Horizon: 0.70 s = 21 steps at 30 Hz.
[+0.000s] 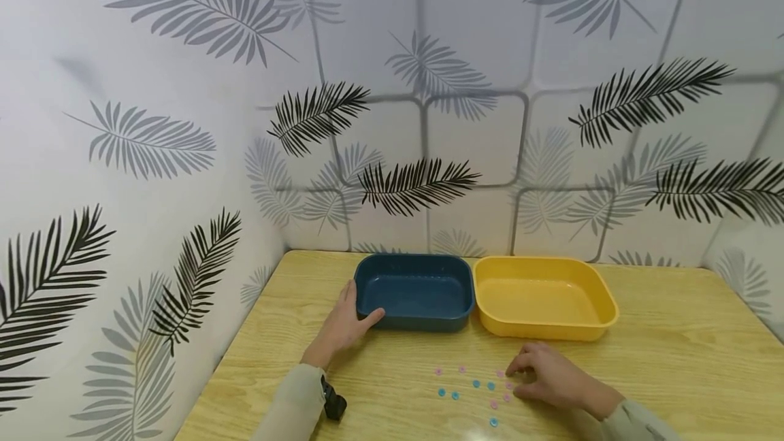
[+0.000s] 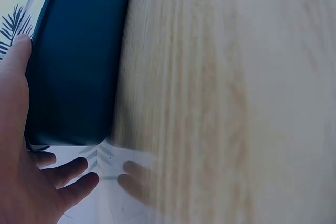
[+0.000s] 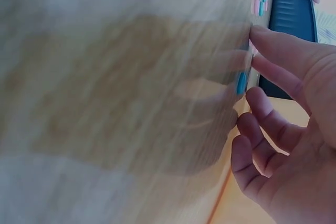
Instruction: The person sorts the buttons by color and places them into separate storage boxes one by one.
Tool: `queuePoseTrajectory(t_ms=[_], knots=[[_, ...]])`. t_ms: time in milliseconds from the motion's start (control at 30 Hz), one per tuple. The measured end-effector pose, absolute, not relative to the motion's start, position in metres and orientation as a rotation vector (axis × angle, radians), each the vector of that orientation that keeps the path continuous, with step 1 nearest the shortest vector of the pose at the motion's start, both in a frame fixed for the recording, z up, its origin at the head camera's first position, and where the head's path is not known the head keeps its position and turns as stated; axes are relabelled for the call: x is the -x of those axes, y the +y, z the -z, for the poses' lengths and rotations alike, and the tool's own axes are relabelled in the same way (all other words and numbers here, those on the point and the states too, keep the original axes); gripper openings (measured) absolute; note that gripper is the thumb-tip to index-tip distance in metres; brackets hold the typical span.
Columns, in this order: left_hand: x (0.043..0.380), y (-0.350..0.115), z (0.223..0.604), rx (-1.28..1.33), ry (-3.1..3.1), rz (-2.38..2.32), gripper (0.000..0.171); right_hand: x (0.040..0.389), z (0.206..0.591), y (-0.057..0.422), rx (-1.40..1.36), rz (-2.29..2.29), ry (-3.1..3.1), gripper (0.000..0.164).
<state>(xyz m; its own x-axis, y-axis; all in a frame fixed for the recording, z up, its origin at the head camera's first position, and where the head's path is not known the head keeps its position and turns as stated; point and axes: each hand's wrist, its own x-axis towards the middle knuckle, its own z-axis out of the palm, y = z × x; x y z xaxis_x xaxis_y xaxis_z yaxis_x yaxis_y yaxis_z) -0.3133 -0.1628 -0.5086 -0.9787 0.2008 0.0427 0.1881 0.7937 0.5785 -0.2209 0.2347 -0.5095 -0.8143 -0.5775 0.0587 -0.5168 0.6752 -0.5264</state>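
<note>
My left hand [image 1: 343,322] rests against the near left corner of a dark blue tray [image 1: 404,324], its thumb lying on the front rim and its other fingers along the left side. Those fingers are spread in the left wrist view. Low over the tabletop, my right hand [image 1: 548,376] has its thumb and forefinger apart beside small pink buttons [image 1: 509,385]. In the right wrist view the thumb and forefinger tips meet the wood, and the other fingers are loosely bent. Several blue buttons [image 1: 491,386] and pink ones lie scattered left of that hand.
A yellow tray [image 1: 548,331] stands right of the blue one, close beside it. Both are on a light wooden table [image 1: 667,332] near the patterned wall [image 1: 392,148]. A dark band [image 1: 333,401] is around my left wrist.
</note>
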Motion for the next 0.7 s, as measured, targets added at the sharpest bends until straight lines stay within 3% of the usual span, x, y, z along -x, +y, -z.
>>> queuePoseTrajectory(t_ms=[333,700], knots=[[0.3137,-0.1615,0.5089,-0.322,2.941,-0.958,0.108,0.2256,0.512,0.2327,0.914,0.866,2.735,0.006],[0.3132,-0.1622,0.5095,-0.303,2.929,-0.981,0.11,0.2283,0.5117,0.2321,0.982,0.86,2.72,0.003]])
